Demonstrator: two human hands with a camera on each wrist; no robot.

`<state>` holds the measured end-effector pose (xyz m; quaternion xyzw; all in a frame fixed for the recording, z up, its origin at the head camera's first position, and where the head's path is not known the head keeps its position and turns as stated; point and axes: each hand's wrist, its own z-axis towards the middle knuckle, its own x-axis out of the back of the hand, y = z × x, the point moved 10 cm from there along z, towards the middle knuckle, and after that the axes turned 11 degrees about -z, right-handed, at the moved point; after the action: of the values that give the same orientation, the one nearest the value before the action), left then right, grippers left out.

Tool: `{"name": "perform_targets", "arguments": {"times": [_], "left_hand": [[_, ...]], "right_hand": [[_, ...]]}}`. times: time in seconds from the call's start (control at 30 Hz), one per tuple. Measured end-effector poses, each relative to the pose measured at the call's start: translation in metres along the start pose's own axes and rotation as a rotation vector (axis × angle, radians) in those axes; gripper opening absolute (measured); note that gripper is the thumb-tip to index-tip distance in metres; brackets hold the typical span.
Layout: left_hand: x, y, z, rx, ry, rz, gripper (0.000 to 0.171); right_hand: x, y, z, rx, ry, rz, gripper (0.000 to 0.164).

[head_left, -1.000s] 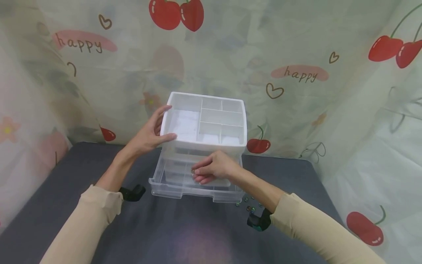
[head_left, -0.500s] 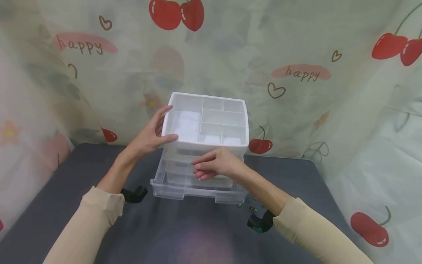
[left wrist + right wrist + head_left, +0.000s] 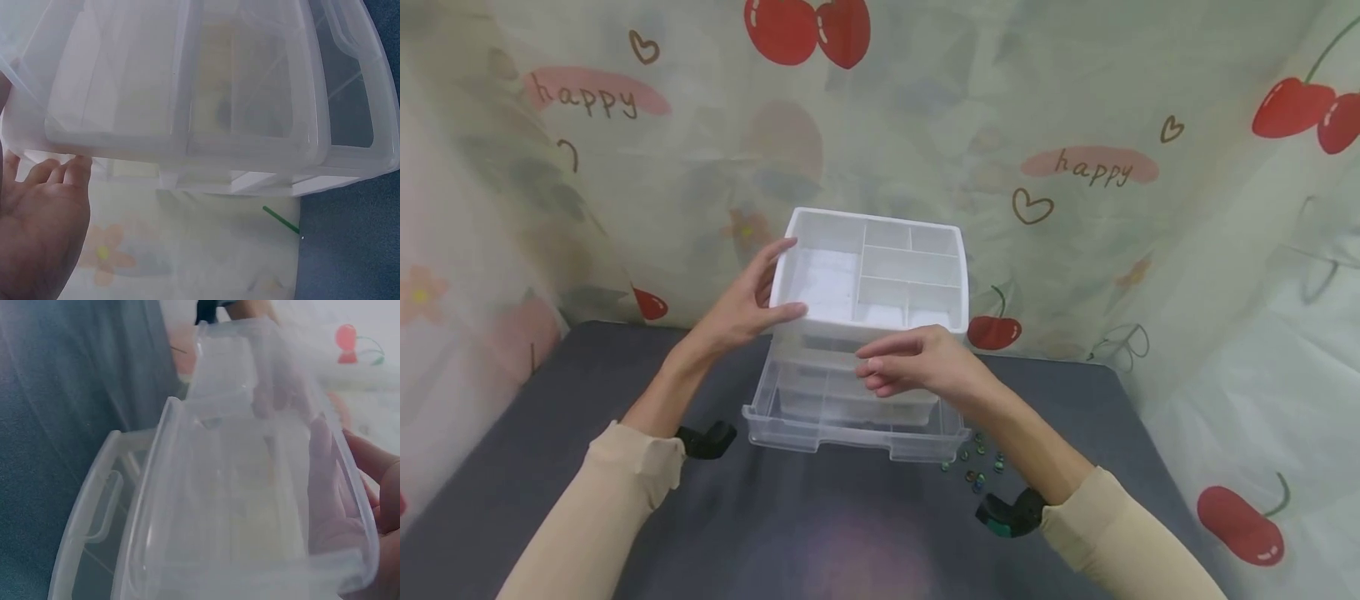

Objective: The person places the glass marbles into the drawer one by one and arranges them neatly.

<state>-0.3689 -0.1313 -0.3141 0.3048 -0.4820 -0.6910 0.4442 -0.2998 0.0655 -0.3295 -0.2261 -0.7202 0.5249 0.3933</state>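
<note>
A plastic drawer organizer stands on the table, with a white divided top tray [image 3: 827, 275] above clear drawers. The bottom drawer [image 3: 850, 437] sticks out furthest toward me, past a frosted drawer [image 3: 805, 404] above it. My left hand [image 3: 741, 304] grips the left side of the tray, thumb on its front rim; in the left wrist view its fingers [image 3: 76, 172] reach up to the plastic edge. In front of the upper drawers my right hand [image 3: 925, 362] hovers, fingers loosely bent and nothing visible between them. Clear plastic partly covers the right hand [image 3: 384, 506] in the right wrist view.
Several small shiny marble-like pieces [image 3: 971, 476] lie on the dark table [image 3: 760, 525], right of the bottom drawer. Behind the table hangs a cherry-printed curtain [image 3: 925, 125]. Each wrist carries a black camera, the right one [image 3: 1011, 512] near the small pieces.
My right hand held a small round piece over the drawers one second ago; that piece is no longer in its fingers. The hand has moved up and right. My left hand has kept its grip.
</note>
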Motion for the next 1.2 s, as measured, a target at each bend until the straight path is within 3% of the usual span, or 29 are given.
{"name": "perform_targets", "arguments": {"times": [0.7,1.2], "left_hand": [[0.000,-0.001,0.000,0.005,0.012,-0.014,0.085],[0.002,-0.003,-0.001,0.025,0.022,0.027,0.084]], "right_hand": [[0.047,0.009,-0.040,0.034,0.113,0.156,0.035],[0.071,0.038,-0.063,0.020,0.164,0.128,0.033]]}}
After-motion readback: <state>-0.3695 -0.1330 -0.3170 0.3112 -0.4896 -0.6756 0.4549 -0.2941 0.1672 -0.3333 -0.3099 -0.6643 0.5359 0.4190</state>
